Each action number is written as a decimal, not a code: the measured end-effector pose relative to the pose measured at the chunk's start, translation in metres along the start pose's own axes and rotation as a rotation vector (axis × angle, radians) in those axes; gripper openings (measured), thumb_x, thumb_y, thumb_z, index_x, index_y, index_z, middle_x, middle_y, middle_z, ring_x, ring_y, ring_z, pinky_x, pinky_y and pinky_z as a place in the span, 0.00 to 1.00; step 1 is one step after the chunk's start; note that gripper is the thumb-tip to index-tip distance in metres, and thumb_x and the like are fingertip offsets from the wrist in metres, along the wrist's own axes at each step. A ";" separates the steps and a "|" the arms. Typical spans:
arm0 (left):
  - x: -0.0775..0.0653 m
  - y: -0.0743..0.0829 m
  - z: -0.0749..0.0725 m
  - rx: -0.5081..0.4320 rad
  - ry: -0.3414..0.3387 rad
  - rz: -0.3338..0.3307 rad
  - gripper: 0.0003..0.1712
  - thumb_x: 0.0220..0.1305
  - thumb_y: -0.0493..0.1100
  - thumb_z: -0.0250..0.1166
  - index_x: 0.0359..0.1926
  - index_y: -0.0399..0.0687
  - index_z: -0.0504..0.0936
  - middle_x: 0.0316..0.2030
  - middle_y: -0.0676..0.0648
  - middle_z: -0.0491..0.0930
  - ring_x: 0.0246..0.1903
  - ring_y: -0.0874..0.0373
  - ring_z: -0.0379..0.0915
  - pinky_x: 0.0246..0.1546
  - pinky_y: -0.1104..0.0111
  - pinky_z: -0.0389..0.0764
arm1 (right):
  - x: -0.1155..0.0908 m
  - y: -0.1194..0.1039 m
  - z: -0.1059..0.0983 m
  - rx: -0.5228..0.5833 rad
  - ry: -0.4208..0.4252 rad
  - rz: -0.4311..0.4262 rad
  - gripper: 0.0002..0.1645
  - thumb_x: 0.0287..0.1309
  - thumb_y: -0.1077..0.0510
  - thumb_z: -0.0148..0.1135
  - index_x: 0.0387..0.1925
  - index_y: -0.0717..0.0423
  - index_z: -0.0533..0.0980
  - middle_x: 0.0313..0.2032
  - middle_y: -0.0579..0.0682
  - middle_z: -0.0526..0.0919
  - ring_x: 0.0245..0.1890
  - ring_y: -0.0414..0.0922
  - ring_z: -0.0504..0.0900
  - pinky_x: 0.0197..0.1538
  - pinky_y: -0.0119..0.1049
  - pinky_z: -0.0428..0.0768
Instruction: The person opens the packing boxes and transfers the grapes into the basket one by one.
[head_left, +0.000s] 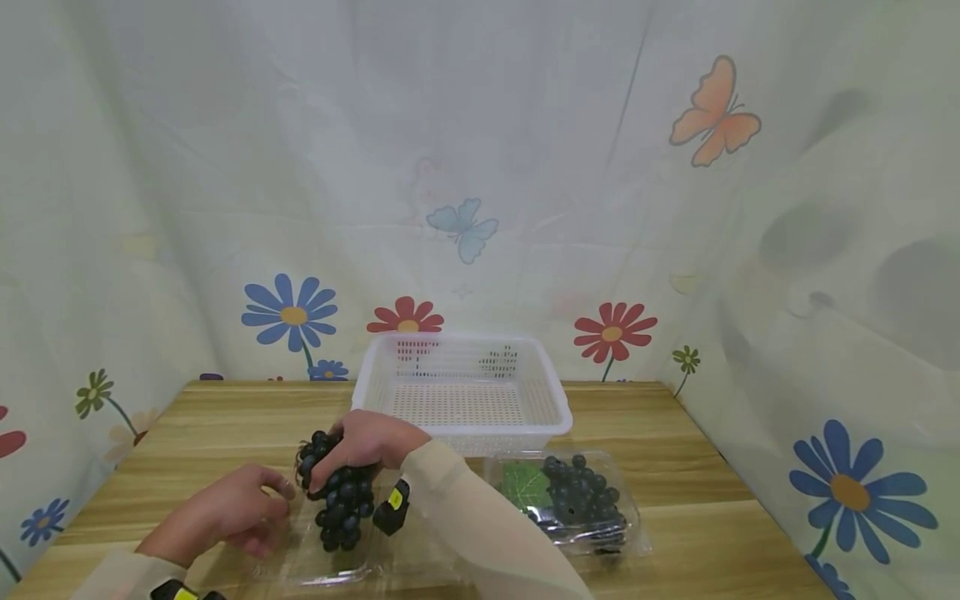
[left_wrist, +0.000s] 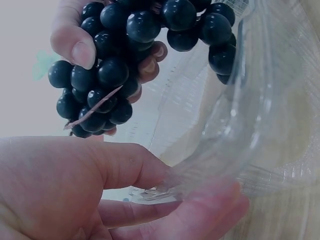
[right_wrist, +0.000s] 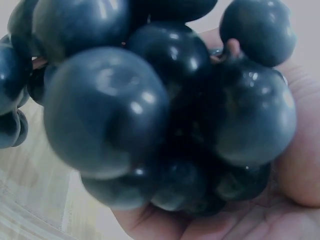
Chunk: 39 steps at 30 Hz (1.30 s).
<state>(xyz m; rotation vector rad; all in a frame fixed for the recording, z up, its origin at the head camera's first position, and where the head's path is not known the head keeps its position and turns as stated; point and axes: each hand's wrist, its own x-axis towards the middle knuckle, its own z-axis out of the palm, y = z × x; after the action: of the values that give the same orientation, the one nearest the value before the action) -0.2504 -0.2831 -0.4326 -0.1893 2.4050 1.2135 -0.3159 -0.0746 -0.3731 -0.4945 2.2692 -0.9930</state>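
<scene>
One bunch (head_left: 347,506) gripped by the right hand (head_left: 375,442); one tub (head_left: 326,577) pinched by the left hand (head_left: 234,507)

Head view: the right hand holds the dark bunch from above, its thumb lying across the grapes and its other fingers mostly hidden behind them; the lower grapes hang over the clear tub, though whether they touch it I cannot tell; the left hand is at the tub's left side, thumb and fingers partly bent and slightly blurred; behind the right hand stands a white slotted basket (head_left: 480,430); near it, to the right, a clear box (head_left: 636,533) holds other grapes (head_left: 581,493) beside a green leaf (head_left: 525,484); all of this rests on a wood-grain table (head_left: 675,450), with a curtain (head_left: 540,117) of flowers and butterflies behind.

Left wrist view: the left hand is nearly closed, the tub's thin edge caught between its thumb above and its fingers below; one fingertip shows through the plastic; beyond, the right hand is wrapped about the bunch, thumb on one side and fingertips on the other; a thin reddish stem (left_wrist: 95,107) lies across the lower grapes.

Right wrist view: large round grapes fill most of the frame; the right hand curves round them from the right and below, skin against fruit; more grapes show at the left edge, above a pale, blurred surface.
</scene>
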 end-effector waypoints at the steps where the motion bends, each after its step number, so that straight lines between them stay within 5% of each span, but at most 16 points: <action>1: 0.000 0.000 0.000 -0.001 0.000 0.000 0.23 0.64 0.34 0.62 0.59 0.28 0.77 0.36 0.44 0.83 0.26 0.52 0.83 0.30 0.60 0.90 | -0.001 -0.001 -0.001 -0.002 0.003 0.002 0.27 0.44 0.52 0.83 0.46 0.51 0.80 0.37 0.49 0.83 0.36 0.50 0.84 0.43 0.49 0.89; 15: -0.002 0.002 0.001 0.005 0.000 -0.006 0.23 0.64 0.34 0.62 0.59 0.29 0.77 0.34 0.44 0.83 0.25 0.53 0.82 0.29 0.61 0.90 | -0.008 -0.006 -0.016 -0.046 0.032 -0.032 0.35 0.42 0.48 0.83 0.53 0.50 0.78 0.39 0.48 0.82 0.37 0.49 0.84 0.47 0.48 0.89; 39: -0.006 0.001 0.007 -0.016 0.032 0.053 0.24 0.61 0.32 0.63 0.58 0.27 0.75 0.32 0.44 0.84 0.21 0.54 0.80 0.26 0.61 0.89 | -0.014 0.003 -0.040 0.149 0.069 -0.118 0.31 0.43 0.51 0.83 0.47 0.54 0.77 0.39 0.52 0.84 0.35 0.50 0.87 0.44 0.46 0.90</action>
<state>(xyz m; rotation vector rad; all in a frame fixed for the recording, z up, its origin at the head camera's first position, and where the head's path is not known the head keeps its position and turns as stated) -0.2432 -0.2774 -0.4333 -0.1519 2.4430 1.2624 -0.3324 -0.0441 -0.3484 -0.5421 2.2258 -1.2453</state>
